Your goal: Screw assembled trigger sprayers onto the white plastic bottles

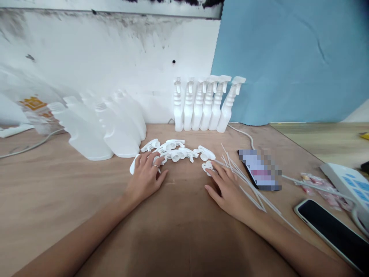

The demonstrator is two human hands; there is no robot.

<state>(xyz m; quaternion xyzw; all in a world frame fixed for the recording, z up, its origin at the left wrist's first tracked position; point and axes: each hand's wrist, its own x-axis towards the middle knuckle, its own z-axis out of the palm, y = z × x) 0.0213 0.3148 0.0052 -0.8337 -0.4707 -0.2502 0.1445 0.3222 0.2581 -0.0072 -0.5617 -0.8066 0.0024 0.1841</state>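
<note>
1. Bench: a wood-toned surface carrying all the parts, its far edge against the wall and its right edge running away obliquely.
2. Uncapped bottles: a translucent white group toward the far edge, left of centre. The necks that show clearly have no heads; this portion of the work appears undone.
3. Fitted bottles: six, upright in a row along the far edge, short of the far right corner. Each bears a trigger head; assembly of these appears complete.
4. Left hand: fingers spread, thumb apart, fingertips over the left end of the loose parts. No closed grip is evident.
5. Right hand: likewise wide, fingertips at small white pieces; a firm hold cannot be made out.
6. Loose trigger heads: several, lying between the hands and the far edge, not yet on any bottle.
7. Thin tubes: scattered beside the right hand, toward the right edge; apparently not yet fitted.
8. Small round pieces: white, partly hidden by the right fingers.
</note>
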